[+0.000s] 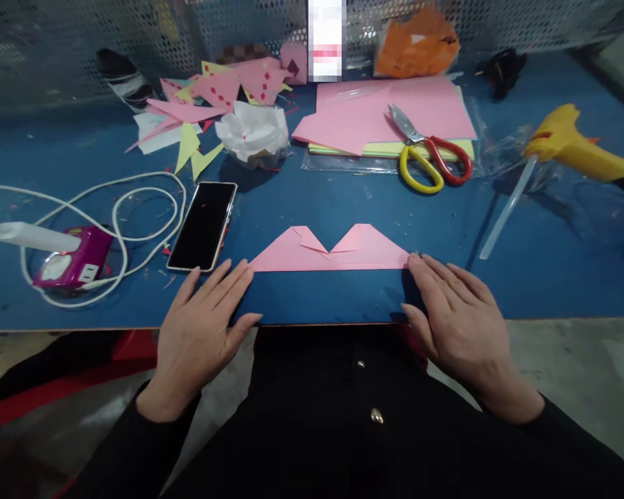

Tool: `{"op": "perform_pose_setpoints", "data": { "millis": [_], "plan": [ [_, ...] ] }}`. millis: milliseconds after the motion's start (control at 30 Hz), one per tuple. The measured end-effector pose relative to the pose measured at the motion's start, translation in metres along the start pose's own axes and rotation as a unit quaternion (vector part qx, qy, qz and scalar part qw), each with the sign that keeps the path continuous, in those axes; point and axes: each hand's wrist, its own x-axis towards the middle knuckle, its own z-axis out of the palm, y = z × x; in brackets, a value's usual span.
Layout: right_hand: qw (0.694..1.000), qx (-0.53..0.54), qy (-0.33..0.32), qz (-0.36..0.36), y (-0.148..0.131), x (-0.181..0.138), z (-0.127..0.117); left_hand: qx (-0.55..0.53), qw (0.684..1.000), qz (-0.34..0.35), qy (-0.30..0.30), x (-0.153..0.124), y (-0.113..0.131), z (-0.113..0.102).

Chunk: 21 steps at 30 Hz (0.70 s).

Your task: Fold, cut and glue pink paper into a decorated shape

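A folded piece of pink paper [333, 262] lies flat near the front edge of the blue table, with two raised humps and a V-shaped notch between them. At its left tip rest the fingers of my left hand [205, 326], stretched out with the thumb apart. My right hand [455, 319] is likewise spread, its fingertips at the paper's right tip. Neither hand grips anything. Just beyond my left fingers lies a dark-screened smartphone [204, 225].
Scissors [421, 149] lie on stacked pink and yellow paper [343, 114]. A yellow glue gun [572, 145] is at the right. Paper scraps [190, 111], crumpled white paper [252, 128] and an orange packet [421, 45] line the back. A purple power adapter [78, 256] with white cable sits left.
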Motion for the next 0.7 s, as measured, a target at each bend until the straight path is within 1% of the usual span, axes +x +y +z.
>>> {"op": "perform_pose_setpoints", "data": {
  "millis": [67,133,200,233,300,400,467,600,700],
  "plan": [
    [1.0,-0.005,-0.009,0.003,0.0,0.002,-0.002,0.022,0.999,0.0,0.038,0.002,0.0,-0.002],
    [1.0,-0.016,-0.015,-0.002,0.0,0.008,-0.006,0.038,0.995,0.009,0.089,0.008,0.003,-0.005],
    [0.999,-0.031,-0.012,-0.01,0.001,0.017,-0.01,0.038,0.991,0.034,0.125,0.02,0.011,-0.007],
    [0.999,-0.038,-0.008,-0.017,0.001,0.022,-0.011,0.025,0.989,0.061,0.131,0.027,0.016,-0.007],
    [0.999,-0.037,0.001,-0.035,-0.001,0.033,-0.013,0.009,0.985,0.105,0.138,0.043,0.025,-0.006],
    [0.998,-0.02,0.009,-0.066,-0.006,0.05,-0.01,-0.016,0.982,0.146,0.118,0.064,0.033,-0.001],
    [0.996,-0.009,0.01,-0.083,-0.012,0.059,-0.006,-0.017,0.98,0.167,0.106,0.072,0.034,0.002],
    [0.995,0.011,0.017,-0.102,-0.023,0.071,0.003,-0.012,0.979,0.176,0.104,0.077,0.033,0.006],
    [0.995,0.022,0.018,-0.092,-0.026,0.075,0.009,-0.012,0.979,0.17,0.108,0.079,0.033,0.006]
  ]
}}
